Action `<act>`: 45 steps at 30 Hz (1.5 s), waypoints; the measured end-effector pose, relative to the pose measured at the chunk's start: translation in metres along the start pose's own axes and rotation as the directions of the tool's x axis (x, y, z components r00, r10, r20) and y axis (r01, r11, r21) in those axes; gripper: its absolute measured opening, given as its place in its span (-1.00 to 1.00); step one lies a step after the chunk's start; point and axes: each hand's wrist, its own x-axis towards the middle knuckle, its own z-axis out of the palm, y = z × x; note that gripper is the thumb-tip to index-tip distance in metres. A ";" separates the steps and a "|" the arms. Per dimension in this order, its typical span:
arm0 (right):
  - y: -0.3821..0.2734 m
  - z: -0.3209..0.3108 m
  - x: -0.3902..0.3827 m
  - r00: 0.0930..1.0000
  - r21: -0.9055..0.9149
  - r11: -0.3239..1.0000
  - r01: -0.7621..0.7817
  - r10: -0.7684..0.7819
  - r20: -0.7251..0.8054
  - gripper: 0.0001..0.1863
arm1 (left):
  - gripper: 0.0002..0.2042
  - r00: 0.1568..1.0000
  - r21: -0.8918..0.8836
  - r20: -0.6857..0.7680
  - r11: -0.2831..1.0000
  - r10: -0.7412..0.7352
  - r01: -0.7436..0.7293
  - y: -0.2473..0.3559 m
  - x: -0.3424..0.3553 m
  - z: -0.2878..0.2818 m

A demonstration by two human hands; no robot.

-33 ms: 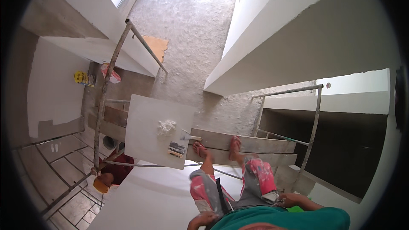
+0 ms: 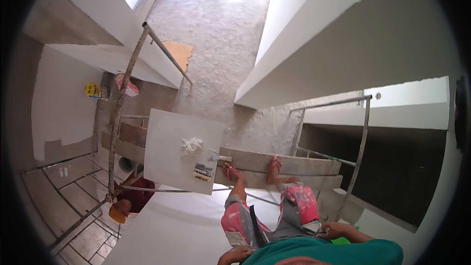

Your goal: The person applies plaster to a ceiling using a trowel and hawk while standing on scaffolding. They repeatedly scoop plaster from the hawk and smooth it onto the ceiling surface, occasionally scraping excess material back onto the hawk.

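My left hand [image 2: 238, 253] rests against my left hip, its fingers partly hidden by the green shirt. At my right hip, my right hand [image 2: 329, 230] lies against the shorts by the pocket, fingers hard to make out. Before my feet, to the left, a pale board [image 2: 164, 152] lies across the scaffold planks. It carries a mound of white putty [image 2: 191, 146], a putty knife [image 2: 223, 158] with a light handle at its right edge, and a small dark patterned rectangle [image 2: 203, 171] with a tan edge. Both hands are well apart from these.
I stand in sandals on scaffold planks [image 2: 314, 165] between pipe frames, left [image 2: 117, 113] and right [image 2: 364, 132]. Below left is a person in a yellow cap [image 2: 117, 213], near a bucket [image 2: 125, 164]. A yellow container [image 2: 93, 90], a cardboard piece [image 2: 179, 55] and wall edges lie beyond.
My left knee has shifted slightly right and down, and my right foot has moved a little to the right. The board and the things on it have stayed put.
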 end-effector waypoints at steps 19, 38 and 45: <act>0.212 -0.032 0.036 0.866 0.755 0.582 -0.302 -0.164 0.473 -0.61 | -0.47 -0.634 -0.546 -0.594 0.827 -0.494 -0.133 -0.031 -0.212 -0.331; 0.649 -0.008 0.198 -0.005 0.906 0.413 0.091 0.910 -0.414 -0.38 | -0.65 0.817 0.406 -0.571 0.835 -0.085 0.371 0.202 0.399 -0.031; 0.730 -0.010 0.266 0.262 0.776 0.585 -0.236 0.807 -0.529 -0.42 | -0.65 0.870 0.525 -0.493 0.803 0.017 0.281 0.284 0.584 -0.059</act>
